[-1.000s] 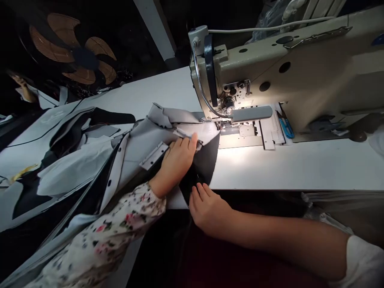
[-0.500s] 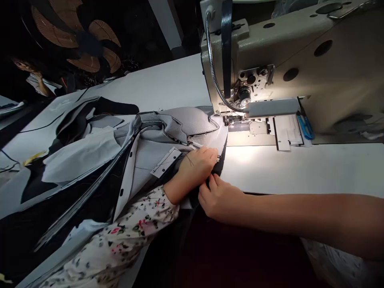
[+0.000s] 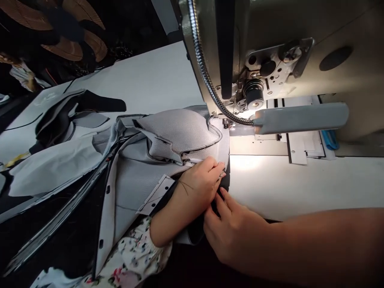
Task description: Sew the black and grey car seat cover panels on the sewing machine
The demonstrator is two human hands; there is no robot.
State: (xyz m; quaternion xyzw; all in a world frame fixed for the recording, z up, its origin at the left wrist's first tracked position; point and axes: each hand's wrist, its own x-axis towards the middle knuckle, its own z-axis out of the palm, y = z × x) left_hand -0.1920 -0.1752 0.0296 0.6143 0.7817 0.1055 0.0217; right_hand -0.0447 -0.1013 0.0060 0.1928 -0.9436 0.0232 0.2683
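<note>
A grey textured fabric piece (image 3: 180, 132) with black backing and piped edges lies bunched on the white table (image 3: 150, 84), its right edge up against the presser foot of the sewing machine (image 3: 270, 48). My left hand (image 3: 198, 184), in a floral sleeve, rests on the fabric with its fingers curled and pinching the seam edge. My right hand (image 3: 234, 228) comes in from the right, fingertips pressed to the black fabric edge (image 3: 225, 184) right beside the left fingers. Both hands meet just in front of the needle area (image 3: 229, 124).
A lit work lamp (image 3: 300, 118) on a flexible metal arm hangs over the needle plate. More grey and black cut pieces (image 3: 60, 160) are heaped at the left. A fan (image 3: 60, 28) sits at the back left. A blue item (image 3: 330, 140) lies under the machine arm.
The view has closed in on the machine. Both hands moved together onto the fabric's right edge; the grey piece now lies spread up to the presser foot, and the black flap is folded under.
</note>
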